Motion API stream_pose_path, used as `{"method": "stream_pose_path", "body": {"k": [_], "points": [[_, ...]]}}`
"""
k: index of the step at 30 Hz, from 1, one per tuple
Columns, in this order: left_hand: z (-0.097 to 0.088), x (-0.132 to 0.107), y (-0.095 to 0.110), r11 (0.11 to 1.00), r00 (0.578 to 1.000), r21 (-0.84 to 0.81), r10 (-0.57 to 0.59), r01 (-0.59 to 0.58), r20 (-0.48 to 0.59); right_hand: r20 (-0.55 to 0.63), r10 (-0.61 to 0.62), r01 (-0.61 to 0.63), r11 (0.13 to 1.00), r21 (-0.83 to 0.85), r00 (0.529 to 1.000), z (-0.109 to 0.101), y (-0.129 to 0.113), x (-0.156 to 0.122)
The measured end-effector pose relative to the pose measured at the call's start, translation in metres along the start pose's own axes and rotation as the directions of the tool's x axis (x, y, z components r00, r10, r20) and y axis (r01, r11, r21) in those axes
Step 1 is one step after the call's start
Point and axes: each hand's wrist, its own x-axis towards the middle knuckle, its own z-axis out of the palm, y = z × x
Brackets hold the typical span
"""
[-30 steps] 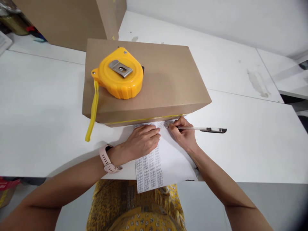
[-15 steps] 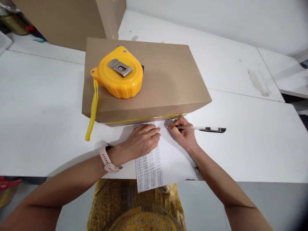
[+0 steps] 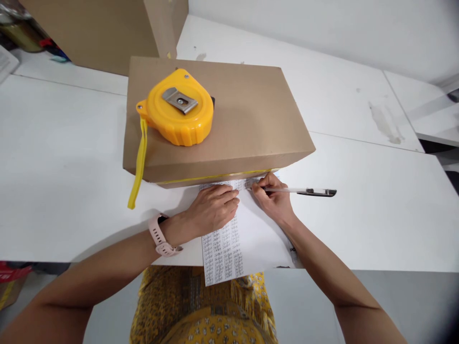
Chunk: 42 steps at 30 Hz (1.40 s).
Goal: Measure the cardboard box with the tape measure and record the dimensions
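My right hand grips a clear pen with a black clip and cap end, its tip down on a sheet of paper. Columns of small handwriting fill the sheet's left part, and its lower edge hangs over the table's front. Flat on the paper lies my left hand, fingers stretched out and holding nothing. Just beyond both hands stands a closed cardboard box, which covers the top of the sheet. A yellow tape measure with a metal clip rests on the box, its strap dangling over the front.
A larger cardboard box stands at the back left of the white table. Beside it are a jar and small items. A white wall runs along the back. Below the table's left edge is a red item.
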Motion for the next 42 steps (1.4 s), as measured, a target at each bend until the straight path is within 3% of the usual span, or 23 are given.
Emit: {"method": "stream_pose_path", "body": {"k": [18, 28, 42], "points": [[0.0019, -0.0028, -0.0011, 1.0, 0.999, -0.005, -0.004, 0.004, 0.035, -0.046, 0.022, -0.021, 1.0, 0.02, 0.999, 0.0, 0.0031, 0.0008], [-0.0009, 0.0021, 0.0004, 1.0, 0.999, 0.017, 0.013, -0.012, -0.034, -0.041, 0.026, -0.026, 1.0, 0.005, 0.999, 0.0001, -0.0004, 0.0007], [-0.0008, 0.0023, 0.0004, 1.0, 0.999, 0.007, 0.007, -0.007, -0.038, -0.046, 0.011, -0.009, 0.999, 0.05, 0.999, 0.0017, 0.0024, 0.0005]]}}
